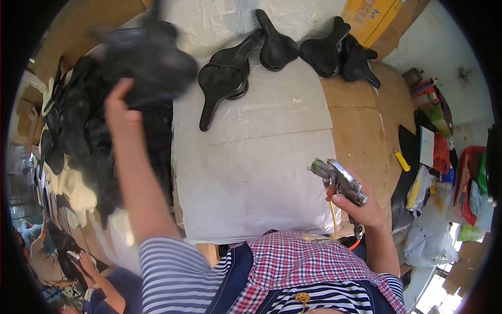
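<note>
My left hand is raised at the far left, its fingers closed on the edge of a black bicycle saddle. That saddle is smeared by motion, so I cannot tell if it is one or more. My right hand grips a metal spray gun above the right part of the work surface. From the gun a yellow hose runs down toward my apron. Beyond my hands, several black saddles lie at the far side, among them a pair of overlapping ones and a single one.
A large heap of black saddles with cream-coloured pieces stands at the left. Plastic and cardboard cover the work surface. On the right lie a yellow-handled cutter and bags. Another person's arm shows at lower left.
</note>
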Demonstrator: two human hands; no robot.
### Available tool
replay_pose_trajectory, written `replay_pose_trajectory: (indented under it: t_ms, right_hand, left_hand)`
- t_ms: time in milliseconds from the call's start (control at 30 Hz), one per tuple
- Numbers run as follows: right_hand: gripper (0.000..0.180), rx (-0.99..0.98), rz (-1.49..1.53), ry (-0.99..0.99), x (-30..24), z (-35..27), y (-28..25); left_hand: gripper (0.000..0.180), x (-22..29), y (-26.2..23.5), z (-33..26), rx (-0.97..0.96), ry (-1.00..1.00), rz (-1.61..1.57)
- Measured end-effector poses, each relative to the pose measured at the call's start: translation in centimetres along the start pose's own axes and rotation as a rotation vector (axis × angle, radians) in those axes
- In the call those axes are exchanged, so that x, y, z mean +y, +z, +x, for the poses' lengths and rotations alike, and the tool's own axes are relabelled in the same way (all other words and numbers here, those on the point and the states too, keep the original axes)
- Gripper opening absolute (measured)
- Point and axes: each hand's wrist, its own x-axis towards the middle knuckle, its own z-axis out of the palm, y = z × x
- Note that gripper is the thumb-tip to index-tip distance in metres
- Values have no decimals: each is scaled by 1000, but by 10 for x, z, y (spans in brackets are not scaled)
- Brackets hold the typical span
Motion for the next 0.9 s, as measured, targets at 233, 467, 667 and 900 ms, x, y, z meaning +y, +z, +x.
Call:
replay_pose_trajectory:
  t_ms: [233, 467, 667, 900]
  right_hand:
    - [57, 41, 36, 8, -1, -6, 3]
    - [59, 22, 11, 25, -13, 13, 11]
    - [68, 58, 95, -42, -51, 18, 8]
    - [59, -151, 39, 37, -51, 8, 10]
  left_hand:
    - [59, 67, -77, 102, 441, 202, 144]
    - [35, -198, -39, 117, 120, -402, 564]
    - [41, -226, -8, 116, 44, -577, 693]
    - [26, -213, -17, 76, -15, -408, 62]
